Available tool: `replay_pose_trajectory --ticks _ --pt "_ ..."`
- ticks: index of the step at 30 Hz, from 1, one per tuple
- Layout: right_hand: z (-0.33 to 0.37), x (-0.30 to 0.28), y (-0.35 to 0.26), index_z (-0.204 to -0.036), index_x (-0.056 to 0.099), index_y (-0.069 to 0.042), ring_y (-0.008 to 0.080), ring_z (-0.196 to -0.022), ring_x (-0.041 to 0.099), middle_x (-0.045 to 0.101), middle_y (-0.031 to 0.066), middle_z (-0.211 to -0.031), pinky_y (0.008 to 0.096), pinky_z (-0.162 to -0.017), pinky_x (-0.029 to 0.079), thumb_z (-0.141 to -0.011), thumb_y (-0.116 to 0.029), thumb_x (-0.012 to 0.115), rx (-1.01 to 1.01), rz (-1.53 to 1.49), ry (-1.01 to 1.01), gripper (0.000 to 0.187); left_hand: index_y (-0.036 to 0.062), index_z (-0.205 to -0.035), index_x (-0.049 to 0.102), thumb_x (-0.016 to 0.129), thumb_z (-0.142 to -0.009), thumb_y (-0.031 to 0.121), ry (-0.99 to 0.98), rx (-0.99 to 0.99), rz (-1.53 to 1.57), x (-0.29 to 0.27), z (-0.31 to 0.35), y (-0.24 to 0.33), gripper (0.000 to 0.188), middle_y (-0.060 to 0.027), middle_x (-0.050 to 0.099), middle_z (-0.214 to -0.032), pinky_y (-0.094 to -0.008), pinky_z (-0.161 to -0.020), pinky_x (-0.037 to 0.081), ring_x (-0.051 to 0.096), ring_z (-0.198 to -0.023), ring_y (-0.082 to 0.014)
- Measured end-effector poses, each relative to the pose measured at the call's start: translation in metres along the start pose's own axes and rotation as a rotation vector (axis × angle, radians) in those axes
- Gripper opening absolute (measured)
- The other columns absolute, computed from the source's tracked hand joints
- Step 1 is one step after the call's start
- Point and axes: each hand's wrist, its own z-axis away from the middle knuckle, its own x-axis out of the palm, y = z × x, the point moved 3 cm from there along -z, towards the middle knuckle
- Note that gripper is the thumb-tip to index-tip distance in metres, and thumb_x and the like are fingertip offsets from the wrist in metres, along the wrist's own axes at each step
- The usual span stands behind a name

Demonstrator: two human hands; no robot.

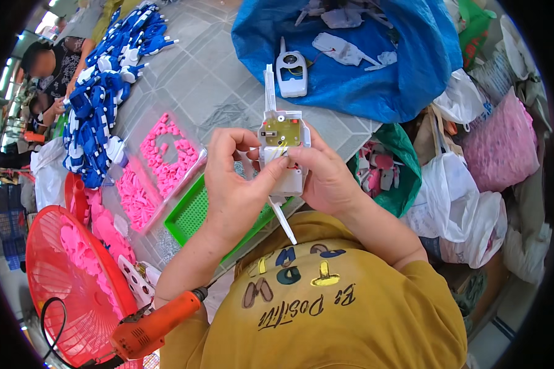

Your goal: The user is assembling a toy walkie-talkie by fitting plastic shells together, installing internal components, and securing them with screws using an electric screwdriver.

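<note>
Between my two hands is an opened white plastic toy handset shell (289, 183) with a long antenna-like stem pointing away from me. A yellow-green circuit board (277, 133) with thin wires sits in its far half. My left hand (231, 181) grips the shell's left side, thumb bent over the wires. From the right, my right hand (332, 179) closes round the shell, its thumb meeting the left thumb at the wires. Whatever is pinched under the thumbs is hidden. Below the shell, a thin white strip (283, 221) slants toward my shirt.
A green tray (188, 215) lies beside a clear box (200, 161) of pink parts. Beyond are a blue bag (412, 80) with white handsets and a blue-white toy pile (98, 104). An orange power screwdriver (154, 327) hangs lower left near a red basket (43, 264). Another person (61, 64) sits far left.
</note>
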Motion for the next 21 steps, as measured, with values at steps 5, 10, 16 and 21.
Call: replay_pose_trajectory --ticks 5,10,16,21 --pt "0.005 -0.009 0.003 -0.141 0.036 -0.004 0.0276 -0.108 0.065 0.06 0.0176 -0.123 0.0385 -0.094 0.053 -0.091 -0.002 0.053 -0.036 0.16 0.149 0.053 0.0048 -0.096 0.056 0.081 -0.072 0.013 0.014 0.012 0.052 -0.014 -0.005 -0.006 0.035 -0.0047 0.057 -0.093 -0.0302 -0.074 0.042 0.053 -0.086 -0.0165" --pt "0.011 -0.007 -0.002 -0.139 0.037 -0.001 0.0352 -0.103 0.067 0.056 0.0238 -0.128 0.0454 -0.083 0.06 -0.088 -0.004 0.053 0.075 0.156 0.131 0.053 -0.0001 -0.104 0.061 0.068 -0.085 0.006 0.428 -0.046 -0.075 -0.088 -0.042 -0.031 0.022 -0.0053 0.063 -0.084 -0.0249 -0.066 0.049 0.06 -0.073 -0.0113" --pt "0.013 -0.019 0.008 -0.135 0.041 0.002 0.035 -0.101 0.068 0.057 0.0219 -0.125 0.0443 -0.083 0.06 -0.088 -0.007 0.053 0.265 0.049 0.074 0.049 0.0024 -0.097 0.073 0.068 -0.078 0.014 0.015 -0.337 -0.901 -0.173 -0.069 -0.147 0.023 -0.0195 0.072 -0.092 -0.0398 -0.077 0.054 0.07 -0.084 -0.0312" --pt "0.013 -0.011 0.017 -0.137 0.038 0.003 0.0359 -0.098 0.069 0.057 0.0225 -0.125 0.0451 -0.08 0.06 -0.086 -0.006 0.055 0.337 0.077 0.105 0.055 0.0061 -0.093 0.076 0.067 -0.075 0.016 -0.133 -0.323 -1.024 -0.159 -0.07 -0.178 0.022 -0.0221 0.07 -0.092 -0.0464 -0.084 0.053 0.068 -0.09 -0.0379"
